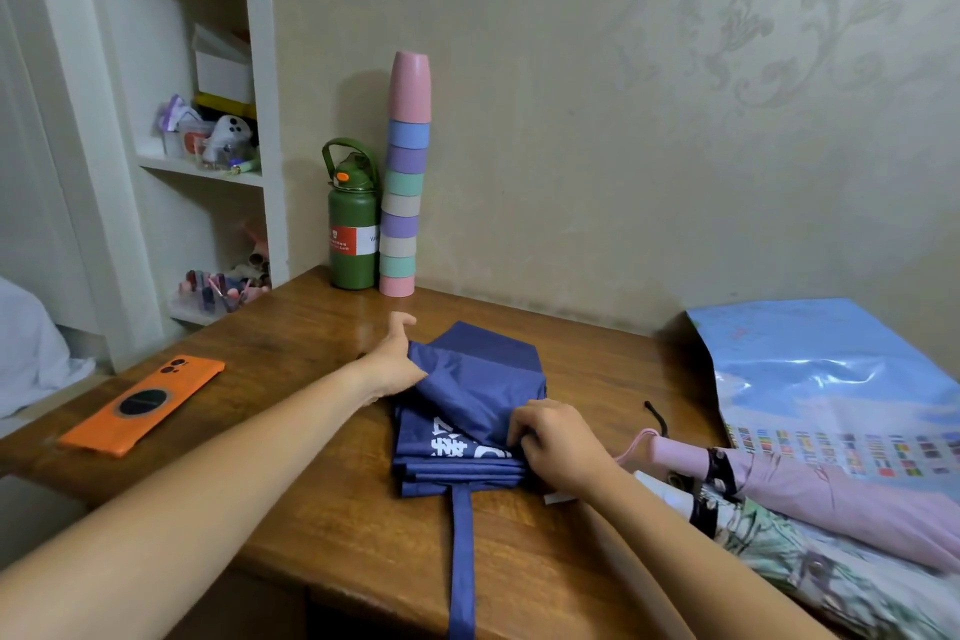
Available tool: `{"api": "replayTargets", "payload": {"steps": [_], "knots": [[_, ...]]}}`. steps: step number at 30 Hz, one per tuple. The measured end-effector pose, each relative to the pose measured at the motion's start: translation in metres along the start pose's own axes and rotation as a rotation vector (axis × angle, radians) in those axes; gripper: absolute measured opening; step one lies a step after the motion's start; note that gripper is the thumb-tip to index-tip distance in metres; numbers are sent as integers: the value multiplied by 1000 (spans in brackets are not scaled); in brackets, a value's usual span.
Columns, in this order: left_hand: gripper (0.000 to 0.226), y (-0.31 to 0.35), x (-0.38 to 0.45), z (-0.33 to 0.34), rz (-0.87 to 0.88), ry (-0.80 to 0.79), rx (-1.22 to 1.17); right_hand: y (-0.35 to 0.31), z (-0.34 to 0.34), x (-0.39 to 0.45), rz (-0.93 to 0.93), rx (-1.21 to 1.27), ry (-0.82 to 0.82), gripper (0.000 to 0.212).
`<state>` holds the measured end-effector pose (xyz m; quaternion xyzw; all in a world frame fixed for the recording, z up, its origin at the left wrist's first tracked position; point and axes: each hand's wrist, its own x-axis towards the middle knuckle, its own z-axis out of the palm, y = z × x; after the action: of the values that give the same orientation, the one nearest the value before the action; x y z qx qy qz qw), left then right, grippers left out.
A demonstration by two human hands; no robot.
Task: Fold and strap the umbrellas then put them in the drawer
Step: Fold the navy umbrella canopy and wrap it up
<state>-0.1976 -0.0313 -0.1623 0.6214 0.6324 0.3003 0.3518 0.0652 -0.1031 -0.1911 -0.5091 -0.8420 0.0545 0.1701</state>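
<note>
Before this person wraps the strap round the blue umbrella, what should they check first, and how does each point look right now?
1. Blue umbrella canopy gathered flat: not ok, one flap is lifted.
2. Right hand pinning the folds: ok.
3. Left hand on the far flap: ok, fingers straight.
4. Strap free: ok, trailing toward the table edge.
5. Strap fastener: cannot tell.
6. Drawer open: cannot tell, out of view.

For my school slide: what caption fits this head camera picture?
Two hands fold a blue umbrella on a wooden table.
</note>
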Motion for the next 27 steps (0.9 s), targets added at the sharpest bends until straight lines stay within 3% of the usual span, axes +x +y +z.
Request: {"api": "replayTargets", "payload": {"steps": [2,5,7,9,12,14,16,19,22,24,27], "knots": [[87,8,-5,4,21,-21,280,-6,2,4,55,38,60,36],[115,19,-18,14,-190,-48,701,-15,8,7,38,4,114,59],[118,26,-24,18,-251,15,846,-18,12,7,-7,-58,69,65],[99,35,-29,16,-145,187,895,-17,15,7,-56,-89,16,63],[49,39,-25,14,297,446,815,-13,16,6,-122,-22,-10,60],[41,36,-21,21,565,333,689,-11,14,6,-153,30,-23,59],[51,27,-20,34,682,121,747,-11,9,8,-162,81,-40,58],[59,4,-19,55,613,-86,910,-14,3,10,-154,95,-54,46],[76,-17,-18,70,557,-128,932,-14,0,15,-89,106,-19,36],[87,-24,-16,74,571,-103,907,-10,2,19,-27,156,81,32],[82,-27,-16,76,562,-103,886,0,5,31,157,244,347,31]]}}
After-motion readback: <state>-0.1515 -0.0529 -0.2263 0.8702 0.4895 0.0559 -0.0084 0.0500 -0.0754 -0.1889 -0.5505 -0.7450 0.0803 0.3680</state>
